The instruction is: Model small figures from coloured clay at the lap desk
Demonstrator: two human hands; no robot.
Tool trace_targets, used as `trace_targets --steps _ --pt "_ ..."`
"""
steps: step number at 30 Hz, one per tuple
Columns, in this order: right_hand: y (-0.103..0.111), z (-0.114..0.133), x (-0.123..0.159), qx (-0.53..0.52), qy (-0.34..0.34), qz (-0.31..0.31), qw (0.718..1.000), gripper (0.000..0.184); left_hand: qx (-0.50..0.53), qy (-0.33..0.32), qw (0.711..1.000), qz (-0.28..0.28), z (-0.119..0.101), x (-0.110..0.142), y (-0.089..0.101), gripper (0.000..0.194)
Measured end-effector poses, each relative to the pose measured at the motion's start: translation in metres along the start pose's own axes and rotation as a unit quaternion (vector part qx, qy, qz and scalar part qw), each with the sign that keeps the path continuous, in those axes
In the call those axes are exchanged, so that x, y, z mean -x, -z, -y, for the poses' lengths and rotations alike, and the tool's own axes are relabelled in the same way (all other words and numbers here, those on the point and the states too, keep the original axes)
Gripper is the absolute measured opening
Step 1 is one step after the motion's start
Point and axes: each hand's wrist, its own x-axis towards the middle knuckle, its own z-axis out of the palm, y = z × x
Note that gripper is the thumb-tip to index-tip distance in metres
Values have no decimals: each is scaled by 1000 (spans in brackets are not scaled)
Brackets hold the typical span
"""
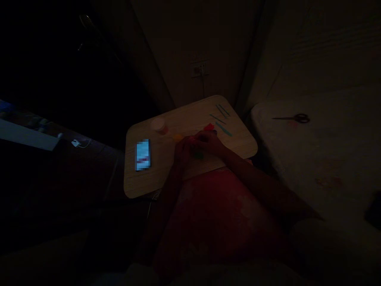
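Observation:
In dim light, my left hand (183, 147) and my right hand (210, 143) meet over a small wooden-topped table (160, 163). Their fingers are closed around a small red piece of what looks like modelling clay (193, 138), mostly hidden by them. Just beyond my right hand lies another bright red lump (209, 127). A yellow-orange lump (177, 137) rests left of my left hand, and a dark green lump (198, 155) sits on the tabletop below both hands. Several teal sticks (219, 118) and a flat teal tool, like a plastic knife (224, 129), lie at the right.
A tub with a pale lid (158, 125) stands at the table's back left. A lit phone (143, 155) lies near the left edge. Scissors (293, 118) rest on a pale surface to the right. Behind the table, a wall socket (199, 70) holds a plugged cord.

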Motion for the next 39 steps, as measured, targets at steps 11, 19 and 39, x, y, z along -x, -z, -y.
trace_targets --steps 11,19,39 --pt "9 3 -2 -30 10 -6 999 42 9 -10 999 45 -1 0 -1 44" --pt "11 2 -2 -52 16 -10 998 38 -39 -17 998 52 -6 2 -4 52" --pt "3 -4 1 -45 43 53 997 55 -39 24 999 21 -4 2 2 58"
